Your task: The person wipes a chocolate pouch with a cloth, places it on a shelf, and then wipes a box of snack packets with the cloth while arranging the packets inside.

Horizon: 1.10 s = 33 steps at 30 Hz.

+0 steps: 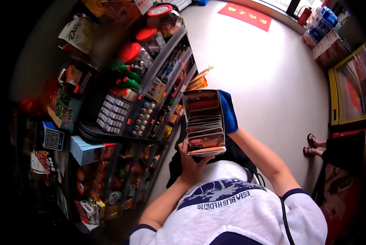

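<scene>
An open carton of upright packets [205, 119] is in front of my chest, its open top facing me. My left hand [192, 164] grips the carton's near left corner, with the thumb on its side and fingers along the near edge. Packets stand in a tight row, brown and reddish, with a pale orange one at the near end. Against the carton's right side is a blue cloth-like piece [228, 112]. My right forearm [256, 153] reaches up to it; the right hand itself is covered by the blue material, so its fingers are hidden.
A tiered shelf rack [166, 53] of snacks, red-lidded jars [166, 18] and small bottles stands close on the left. A light blue box [87, 150] sits lower. At right are another person's sandaled feet [309, 146] and a yellow-framed cabinet [334, 98]. A red mat [245, 16] lies ahead.
</scene>
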### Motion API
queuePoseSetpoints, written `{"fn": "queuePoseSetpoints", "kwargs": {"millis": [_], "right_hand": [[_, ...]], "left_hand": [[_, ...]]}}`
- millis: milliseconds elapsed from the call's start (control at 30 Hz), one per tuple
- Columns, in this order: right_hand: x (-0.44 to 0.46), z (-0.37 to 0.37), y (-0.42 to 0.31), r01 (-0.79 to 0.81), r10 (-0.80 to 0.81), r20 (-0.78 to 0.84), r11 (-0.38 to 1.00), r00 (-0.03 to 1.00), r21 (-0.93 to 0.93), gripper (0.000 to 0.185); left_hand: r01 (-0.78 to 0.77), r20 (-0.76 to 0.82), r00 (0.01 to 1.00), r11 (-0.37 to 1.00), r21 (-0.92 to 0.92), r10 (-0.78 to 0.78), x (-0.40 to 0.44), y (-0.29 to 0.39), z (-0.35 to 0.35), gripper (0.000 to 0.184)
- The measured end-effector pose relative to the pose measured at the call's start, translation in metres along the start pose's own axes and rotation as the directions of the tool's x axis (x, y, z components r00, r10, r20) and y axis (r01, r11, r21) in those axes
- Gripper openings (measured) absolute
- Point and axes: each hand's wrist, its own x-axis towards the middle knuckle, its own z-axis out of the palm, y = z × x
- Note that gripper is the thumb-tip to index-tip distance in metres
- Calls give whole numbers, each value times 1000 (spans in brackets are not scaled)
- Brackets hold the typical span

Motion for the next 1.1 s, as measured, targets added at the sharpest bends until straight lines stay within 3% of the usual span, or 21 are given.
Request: {"fn": "queuePoseSetpoints", "kwargs": {"millis": [67,100,133,167,233,267,300,333,367,400,467,533,600,633,667,733,767,867,933,1000,1100], "right_hand": [[-7,6,6,118,-138,-90,974,986,-196,15],[-10,4,8,100,-114,-104,986,988,-133,15],[-12,2,13,86,-93,-112,994,989,-70,15],[-16,5,22,89,-102,-243,994,965,-66,14],[-29,-6,20,-92,52,-173,968,984,-234,14],[-36,-10,18,-175,135,-145,932,980,-316,15],[-40,-13,22,-204,178,-127,949,976,-241,19],[-38,-23,54,-263,256,-208,965,944,-4,24],[-44,-24,53,-245,245,-200,969,949,26,26],[-50,-26,51,-225,231,-192,973,954,55,28],[-43,9,29,-91,144,-239,971,960,219,33],[-40,-6,39,-26,42,-177,995,983,92,34],[-43,-13,43,-44,56,-149,996,987,78,35],[-41,-14,44,-51,60,-133,996,989,71,35],[-38,-19,50,-82,102,-112,981,988,175,36],[-31,-19,48,-147,190,-114,939,975,312,43],[-28,-12,39,-175,236,-141,920,961,350,49],[-19,-5,9,-207,312,-101,806,945,555,61],[-16,-16,-4,-187,272,-45,763,961,619,67],[-18,-14,-29,-149,269,-102,767,958,624,65],[-27,-10,-76,-28,132,-177,870,975,493,58]], "left_hand": [[-151,-42,987,986,68,154,-3,0,1,95],[-184,-24,982,980,77,187,-5,-1,0,95],[-178,5,984,983,48,178,-9,-8,1,94],[-169,32,985,985,21,168,-14,-17,4,93],[-120,106,987,993,-16,121,-16,-18,2,94],[30,137,990,993,-116,-14,-16,-11,-1,86],[43,136,990,996,-73,-33,-15,-12,-3,80],[53,133,990,998,-30,-49,-13,-14,-6,75],[104,36,994,990,99,-108,-11,-12,-9,59],[278,29,960,935,-219,-278,-12,-29,-7,48],[351,75,929,798,-490,-363,-7,-55,-11,44],[256,22,962,867,-427,-273,-7,-71,-8,45],[162,-47,980,919,-360,-191,-2,-61,-4,46],[2,-78,997,999,-38,-5,4,-68,-4,45],[82,-82,990,933,-351,-117,4,-69,5,46],[296,146,952,686,-664,-270,5,-55,2,49],[303,147,950,705,-641,-275,7,-45,2,45],[136,84,990,928,-348,-113,11,-43,0,39],[89,60,995,966,-244,-76,19,-37,-1,40],[81,94,993,979,-187,-64,27,-33,-4,41],[108,75,993,978,-177,-96,36,-28,6,33]]}}
